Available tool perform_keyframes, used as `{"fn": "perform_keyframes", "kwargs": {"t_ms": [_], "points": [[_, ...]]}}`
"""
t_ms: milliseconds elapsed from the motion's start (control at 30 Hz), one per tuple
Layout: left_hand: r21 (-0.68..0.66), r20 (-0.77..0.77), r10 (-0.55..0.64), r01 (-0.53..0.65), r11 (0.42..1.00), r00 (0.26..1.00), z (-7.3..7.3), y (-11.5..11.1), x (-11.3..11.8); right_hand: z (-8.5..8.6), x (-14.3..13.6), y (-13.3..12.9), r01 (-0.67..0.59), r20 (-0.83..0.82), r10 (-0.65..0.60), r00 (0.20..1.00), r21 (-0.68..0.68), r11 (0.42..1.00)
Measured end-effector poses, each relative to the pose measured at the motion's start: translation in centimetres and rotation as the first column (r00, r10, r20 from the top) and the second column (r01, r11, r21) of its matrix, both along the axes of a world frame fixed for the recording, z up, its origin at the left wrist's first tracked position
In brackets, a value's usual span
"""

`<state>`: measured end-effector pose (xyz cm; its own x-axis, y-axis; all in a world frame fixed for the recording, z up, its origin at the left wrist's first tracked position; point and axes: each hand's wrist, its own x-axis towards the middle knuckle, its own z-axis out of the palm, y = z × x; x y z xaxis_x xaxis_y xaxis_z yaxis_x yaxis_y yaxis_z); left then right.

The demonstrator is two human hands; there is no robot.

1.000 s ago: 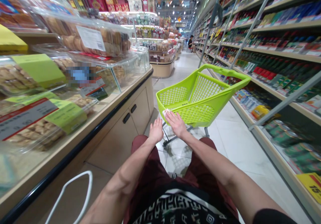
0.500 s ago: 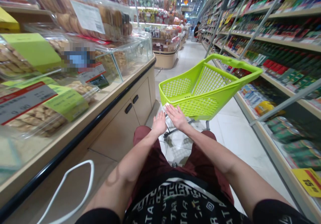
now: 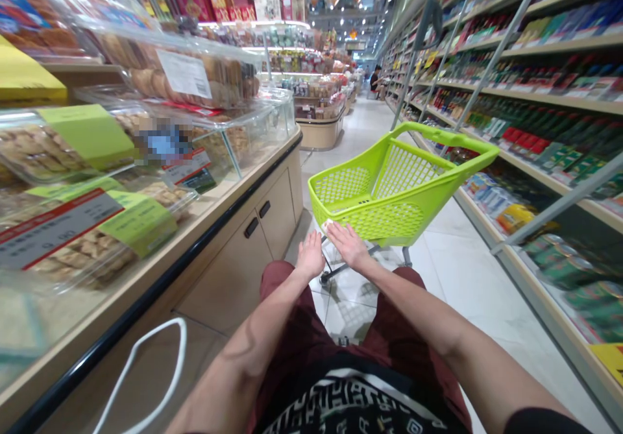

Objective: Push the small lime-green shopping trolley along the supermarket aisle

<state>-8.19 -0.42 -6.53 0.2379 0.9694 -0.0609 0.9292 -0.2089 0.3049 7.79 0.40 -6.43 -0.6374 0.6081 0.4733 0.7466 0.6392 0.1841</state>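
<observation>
Nearby, cart [image 3: 396,210], boxes [image 3: 185,74] of biscuits [image 3: 141,82], left fingers [image 3: 309,246], loose, right fingers [image 3: 341,235] unclear in grip

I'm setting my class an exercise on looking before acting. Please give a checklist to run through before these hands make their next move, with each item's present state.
1. Shopping cart upright on the floor: ok.
2. Left hand open with nothing visible in it: ok.
3. Right hand free of any item: not ok; a small white item shows at its fingertips.
4. Right hand clear of the cart's basket: cannot tell; its fingertips overlap the basket's lower front edge in this view.
5. Cabinet doors on the person's left closed: ok.
</observation>
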Motion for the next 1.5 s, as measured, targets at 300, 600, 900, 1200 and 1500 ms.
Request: {"fn": "perform_keyframes", "kwargs": {"t_ms": [300, 600, 900, 1200, 1500], "points": [[0.062, -0.018, -0.028, 0.029, 0.998, 0.999, 2.1, 0.9, 0.5, -0.3, 0.3, 0.2, 0.054, 0.015, -0.053, 0.998, -0.095, 0.994], [0.193, -0.139, -0.127, 0.153, 0.969, 0.982, 6.3, 4.7, 2.4, 6.5, 5.5, 1.4, 0.348, -0.331, -0.313, 0.89, 0.049, 0.936], [0.163, -0.162, -0.19, 0.216, 0.963, 0.968, 6.8, 3.5, 3.1, 4.4, 10.7, 3.4, 0.503, -0.404, -0.533, 0.743, -0.188, 0.844], [0.156, -0.163, -0.173, 0.199, 0.968, 0.971, 7.5, 0.9, 4.1, 5.2, 10.7, 3.8, 0.483, -0.395, -0.541, 0.743, -0.243, 0.841], [0.115, -0.115, -0.281, 0.294, 0.949, 0.953, 7.1, 0.0, 4.0, 7.3, 11.1, 3.7, 0.546, -0.292, -0.599, 0.746, -0.246, 0.8]]}}
